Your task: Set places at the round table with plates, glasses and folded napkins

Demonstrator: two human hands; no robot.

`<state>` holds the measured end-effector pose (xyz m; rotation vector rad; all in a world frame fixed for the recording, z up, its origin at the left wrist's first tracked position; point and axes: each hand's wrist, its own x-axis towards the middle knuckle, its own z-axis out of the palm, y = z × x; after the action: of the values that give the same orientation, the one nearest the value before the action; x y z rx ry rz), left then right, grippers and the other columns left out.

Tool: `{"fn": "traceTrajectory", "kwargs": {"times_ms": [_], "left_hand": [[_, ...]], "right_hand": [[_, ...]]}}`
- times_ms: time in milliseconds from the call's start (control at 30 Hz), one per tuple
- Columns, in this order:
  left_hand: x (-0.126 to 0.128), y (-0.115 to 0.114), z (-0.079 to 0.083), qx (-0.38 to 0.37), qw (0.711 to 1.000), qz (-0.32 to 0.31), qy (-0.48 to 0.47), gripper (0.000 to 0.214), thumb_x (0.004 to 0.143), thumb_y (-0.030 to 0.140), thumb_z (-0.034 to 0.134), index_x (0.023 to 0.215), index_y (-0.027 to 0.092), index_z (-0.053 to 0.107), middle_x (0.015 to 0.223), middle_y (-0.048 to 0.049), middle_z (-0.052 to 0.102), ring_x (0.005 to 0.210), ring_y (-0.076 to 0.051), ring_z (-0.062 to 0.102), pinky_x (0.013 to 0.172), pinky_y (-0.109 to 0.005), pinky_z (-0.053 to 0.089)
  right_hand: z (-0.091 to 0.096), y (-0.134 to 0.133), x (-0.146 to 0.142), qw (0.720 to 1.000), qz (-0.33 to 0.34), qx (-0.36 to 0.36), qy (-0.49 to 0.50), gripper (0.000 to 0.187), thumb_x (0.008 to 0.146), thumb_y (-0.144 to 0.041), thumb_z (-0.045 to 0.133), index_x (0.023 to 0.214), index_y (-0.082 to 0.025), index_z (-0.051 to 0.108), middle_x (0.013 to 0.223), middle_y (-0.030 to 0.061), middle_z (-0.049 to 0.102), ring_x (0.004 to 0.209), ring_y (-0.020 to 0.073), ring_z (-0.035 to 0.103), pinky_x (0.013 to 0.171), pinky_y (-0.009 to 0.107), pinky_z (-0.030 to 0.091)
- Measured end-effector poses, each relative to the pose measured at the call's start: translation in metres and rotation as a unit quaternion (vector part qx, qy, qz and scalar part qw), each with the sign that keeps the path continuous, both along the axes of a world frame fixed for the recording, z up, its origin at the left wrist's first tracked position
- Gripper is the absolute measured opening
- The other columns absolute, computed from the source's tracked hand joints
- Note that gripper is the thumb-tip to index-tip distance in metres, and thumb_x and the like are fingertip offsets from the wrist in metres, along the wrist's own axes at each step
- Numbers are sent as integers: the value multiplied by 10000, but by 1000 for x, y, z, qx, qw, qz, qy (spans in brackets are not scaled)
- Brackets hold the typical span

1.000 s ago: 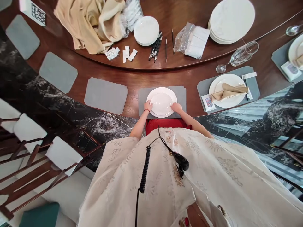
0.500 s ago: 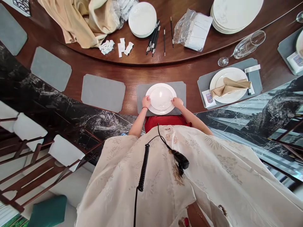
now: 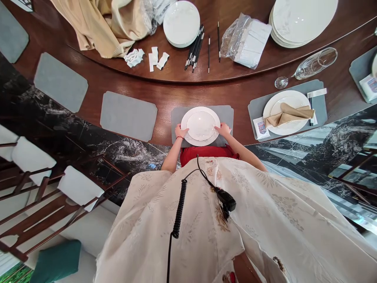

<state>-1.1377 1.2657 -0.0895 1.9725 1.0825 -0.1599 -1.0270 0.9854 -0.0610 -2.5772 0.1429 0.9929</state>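
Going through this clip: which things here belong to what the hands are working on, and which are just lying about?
In use: the left hand and right hand, both at the edge of a white plate with a smaller white dish on it, on a gray placemat.

Lying about: stacked white plates, chopsticks, a plastic bag of white packets, a beige cloth, a stemmed glass on its side.

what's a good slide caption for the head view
Left hand and right hand touch a white plate under a smaller plate on a grey place mat.
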Motion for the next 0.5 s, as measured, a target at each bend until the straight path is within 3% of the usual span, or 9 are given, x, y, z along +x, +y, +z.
{"fn": "traceTrajectory", "kwargs": {"times_ms": [167, 300, 400, 500], "left_hand": [[-5, 6, 5, -18, 1000, 13, -15, 533, 659, 199, 870, 1150, 182, 664, 1202, -133, 742, 1115, -271, 699, 1017, -411, 542], [-4, 13, 11, -56, 998, 15, 4, 327, 801, 297, 791, 1078, 171, 671, 1105, -126, 761, 1033, -242, 718, 976, -370, 554], [-1, 20, 17, -55, 998, 23, 25, 244, 865, 325, 725, 1046, 167, 681, 1031, -113, 768, 990, -230, 725, 962, -354, 556], [7, 26, 22, -41, 997, 46, 37, 230, 887, 313, 680, 1067, 171, 689, 981, -102, 770, 984, -229, 737, 960, -355, 567]], "right_hand": [[12, 3, -2, 1000, 22, -5, 10, 322, 923, -487, 635, 1081, -210, 599, 1169, 118, 725, 1145, 315, 619, 1084, 495, 383], [20, -1, 20, 998, 45, -8, 45, 324, 967, -506, 589, 1054, -202, 661, 1142, 131, 748, 1097, 310, 661, 998, 440, 463], [28, -3, 69, 999, 48, -1, -5, 293, 994, -410, 559, 1145, -190, 681, 1181, 140, 748, 1109, 289, 675, 943, 372, 506], [45, 2, 145, 994, 46, 9, -95, 310, 1016, -339, 518, 1246, -184, 654, 1206, 145, 734, 1158, 288, 659, 1013, 386, 511]]}}
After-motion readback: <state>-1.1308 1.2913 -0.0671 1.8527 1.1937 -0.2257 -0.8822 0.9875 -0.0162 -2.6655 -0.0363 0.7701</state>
